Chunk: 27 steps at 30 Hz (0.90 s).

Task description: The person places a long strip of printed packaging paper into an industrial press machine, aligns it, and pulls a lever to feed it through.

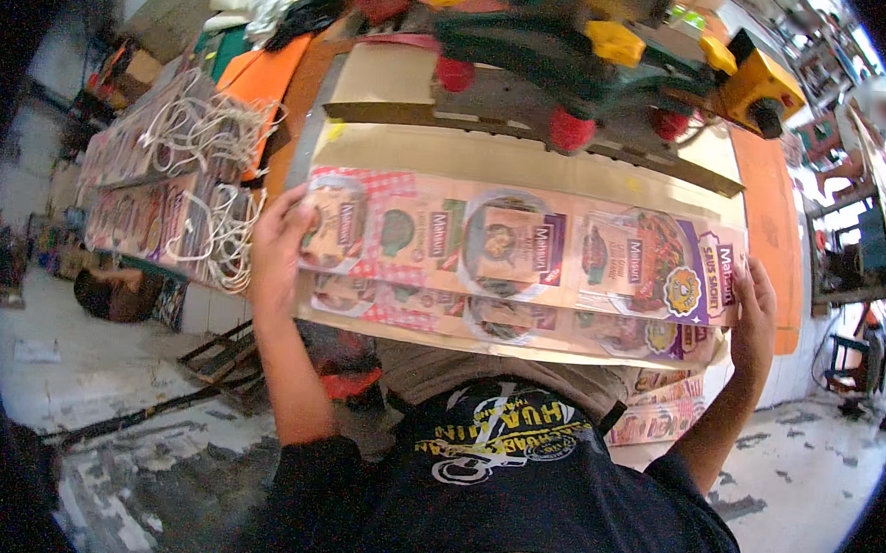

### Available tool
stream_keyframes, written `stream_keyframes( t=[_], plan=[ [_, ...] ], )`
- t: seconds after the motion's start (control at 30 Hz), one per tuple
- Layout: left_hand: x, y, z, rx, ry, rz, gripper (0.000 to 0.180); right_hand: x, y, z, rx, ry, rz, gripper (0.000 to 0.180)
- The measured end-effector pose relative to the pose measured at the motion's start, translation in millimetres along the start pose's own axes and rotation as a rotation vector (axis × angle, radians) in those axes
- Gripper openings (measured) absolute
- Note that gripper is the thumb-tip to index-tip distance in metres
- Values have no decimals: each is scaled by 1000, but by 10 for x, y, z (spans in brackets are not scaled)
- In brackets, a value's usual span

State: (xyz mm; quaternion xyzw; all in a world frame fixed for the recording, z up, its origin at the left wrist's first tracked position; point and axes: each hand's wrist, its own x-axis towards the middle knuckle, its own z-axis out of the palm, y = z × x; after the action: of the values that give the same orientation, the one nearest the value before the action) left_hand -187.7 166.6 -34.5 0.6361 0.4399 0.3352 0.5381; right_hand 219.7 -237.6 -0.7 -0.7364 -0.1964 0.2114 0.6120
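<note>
A long printed plastic sheet (425, 231) with food pictures, a red-checked corner and a purple end lies across the cream work surface in front of me. My left hand (280, 233) grips its left end, thumb on top. At the other end, my right hand (754, 308) holds the right edge, its fingers partly hidden from view. Beneath and nearer to my body, a second sheet (521, 319) with the same print shows as a strip. Beyond the sheets runs a flat metal bar (391, 117) across the work surface.
A dark green machine (515, 50) with yellow and red knobs stands at the far side. Right of it sits a yellow control box (763, 88). Stacked printed sheets (131, 215) with white cords (215, 134) are on the left. More printed sheets (656, 413) lie low at the right.
</note>
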Motion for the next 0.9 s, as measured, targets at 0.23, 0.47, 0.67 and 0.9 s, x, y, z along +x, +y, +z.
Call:
stream_keyframes(
  t=[0.23,0.47,0.67,0.9],
  plan=[
    [376,83,246,521,10,179,39,296,76,15,-12,-75,-35,43],
    [595,219,359,803,27,382,34,562,101,181,-280,-83,-143,43],
    [672,77,389,831,51,393,32,636,192,238,-462,-18,-230,36],
    [669,96,374,909,32,395,33,483,10,393,-762,15,-146,37]
  ],
)
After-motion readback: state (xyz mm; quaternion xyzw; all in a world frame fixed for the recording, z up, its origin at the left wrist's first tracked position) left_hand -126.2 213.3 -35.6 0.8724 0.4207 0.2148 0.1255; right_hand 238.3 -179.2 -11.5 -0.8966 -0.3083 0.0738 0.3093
